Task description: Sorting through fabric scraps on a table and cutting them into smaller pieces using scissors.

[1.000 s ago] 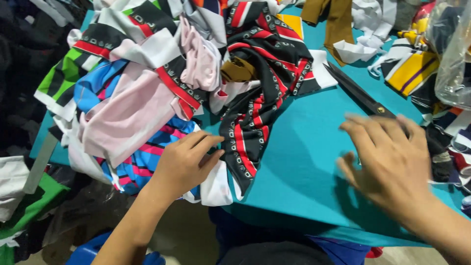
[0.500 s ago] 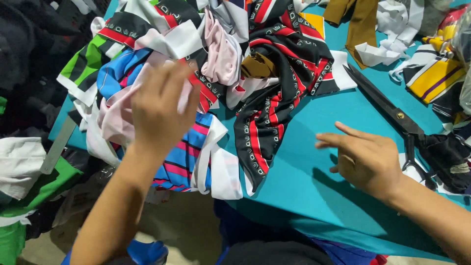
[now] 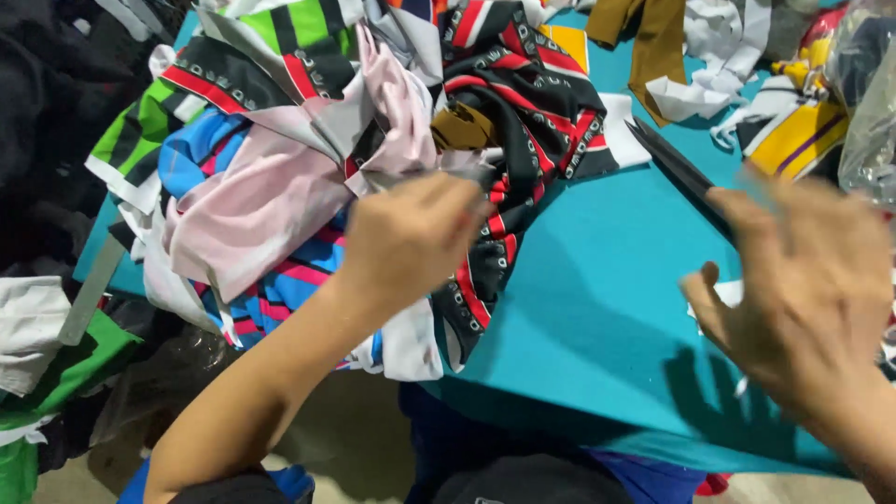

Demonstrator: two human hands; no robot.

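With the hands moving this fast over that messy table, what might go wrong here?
1. Black scissors lie on the teal table, their handles hidden behind the blurred right hand; a hurried reach might catch a blade.
2. The fabric scraps hang over the table's left edge, so the left hand, which is at the pile, may drag pieces onto the floor.
3. A black, red and white strip is tangled among the others and could pull neighbours along.

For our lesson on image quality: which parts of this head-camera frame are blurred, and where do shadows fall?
Head view: the right hand is smeared by motion blur, the left hand less so; the fabric pile and scissors stay fairly sharp; a hand-shaped shadow lies on the teal table below the right hand.
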